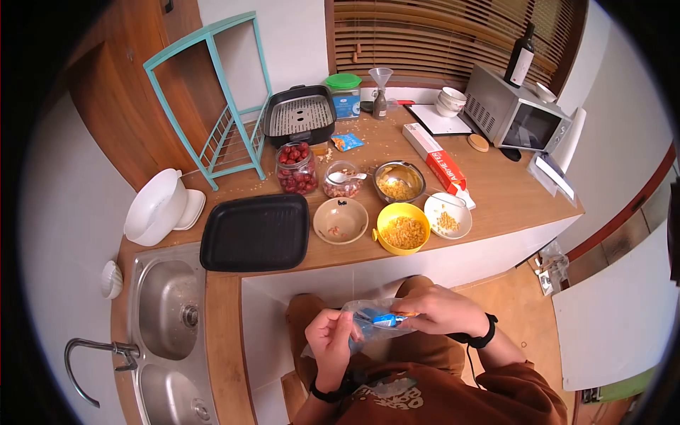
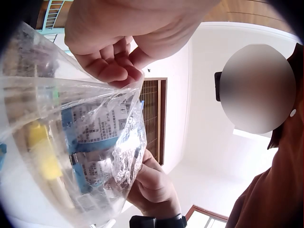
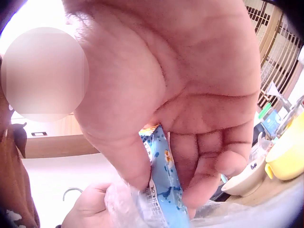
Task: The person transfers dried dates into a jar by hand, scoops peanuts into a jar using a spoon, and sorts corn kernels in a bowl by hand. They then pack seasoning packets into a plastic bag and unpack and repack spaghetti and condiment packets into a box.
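Observation:
My left hand (image 1: 331, 340) pinches the rim of a clear plastic bag (image 1: 358, 331), held over the lap below the counter edge. Blue-and-white printed packets (image 2: 102, 123) show through the film in the left wrist view. My right hand (image 1: 446, 312) is at the bag's other side, gripping a small blue snack packet (image 3: 166, 185) between thumb and fingers. That packet has an orange end and sits at the bag's mouth. Its lower part is hidden by the bag in the right wrist view.
On the counter (image 1: 496, 212) stand a yellow bowl (image 1: 382, 244) of yellow bits, a beige bowl (image 1: 326, 221), a black grill pan (image 1: 255, 234) and a jar of red fruit (image 1: 296, 170). Another blue packet (image 1: 347, 142) lies farther back. A double sink (image 1: 170, 304) is at left.

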`<state>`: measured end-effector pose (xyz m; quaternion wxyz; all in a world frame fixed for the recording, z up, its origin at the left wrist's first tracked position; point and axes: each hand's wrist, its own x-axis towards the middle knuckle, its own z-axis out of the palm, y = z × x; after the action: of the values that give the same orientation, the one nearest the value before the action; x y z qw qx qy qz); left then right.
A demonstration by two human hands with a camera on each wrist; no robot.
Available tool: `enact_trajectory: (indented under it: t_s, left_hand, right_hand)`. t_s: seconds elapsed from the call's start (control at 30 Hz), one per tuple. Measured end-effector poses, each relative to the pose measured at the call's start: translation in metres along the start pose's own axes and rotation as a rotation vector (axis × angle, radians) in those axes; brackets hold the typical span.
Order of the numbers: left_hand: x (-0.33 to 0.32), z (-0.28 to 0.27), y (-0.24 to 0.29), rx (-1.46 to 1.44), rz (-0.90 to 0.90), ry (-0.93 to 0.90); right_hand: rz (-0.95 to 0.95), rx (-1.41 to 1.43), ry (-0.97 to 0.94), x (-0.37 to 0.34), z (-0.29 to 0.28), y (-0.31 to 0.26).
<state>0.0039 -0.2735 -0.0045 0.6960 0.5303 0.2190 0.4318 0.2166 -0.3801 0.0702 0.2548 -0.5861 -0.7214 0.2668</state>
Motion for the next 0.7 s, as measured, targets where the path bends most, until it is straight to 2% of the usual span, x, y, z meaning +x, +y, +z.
enact_trajectory:
  t_s: [0.07, 0.1, 0.27, 0.33, 0.47, 0.53, 0.6, 0.7]
  left_hand:
    - [-0.003, 0.001, -0.001, -0.004, 0.001, 0.009]
    - [-0.003, 0.001, -0.002, -0.023, -0.006, 0.015]
    - [-0.005, 0.002, -0.001, -0.064, -0.002, 0.016]
    - [-0.005, 0.003, -0.002, -0.034, -0.007, 0.023]
    - [-0.005, 0.004, 0.000, -0.069, -0.031, 0.006]
    - [-0.004, 0.003, 0.000, -0.037, -0.082, 0.012]
    - [-0.004, 0.001, -0.007, -0.055, -0.074, 0.012]
    - [-0.003, -0.001, -0.011, -0.068, -0.071, 0.002]
  right_hand:
    - [0.043, 0.058, 0.049, -0.005, 0.000, -0.001]
    - [-0.023, 0.112, 0.125, -0.005, 0.000, 0.002]
    - [0.016, 0.107, 0.116, -0.010, -0.003, -0.003]
    - [-0.028, -0.032, 0.093, -0.008, 0.008, -0.001]
    - [0.055, -0.081, 0.023, -0.002, 0.024, 0.006]
    - [0.000, -0.084, 0.074, 0.004, 0.014, 0.007]
    - [0.084, -0.060, 0.041, 0.009, -0.008, 0.002]
    - [0.057, -0.121, 0.098, 0.024, -0.045, 0.017]
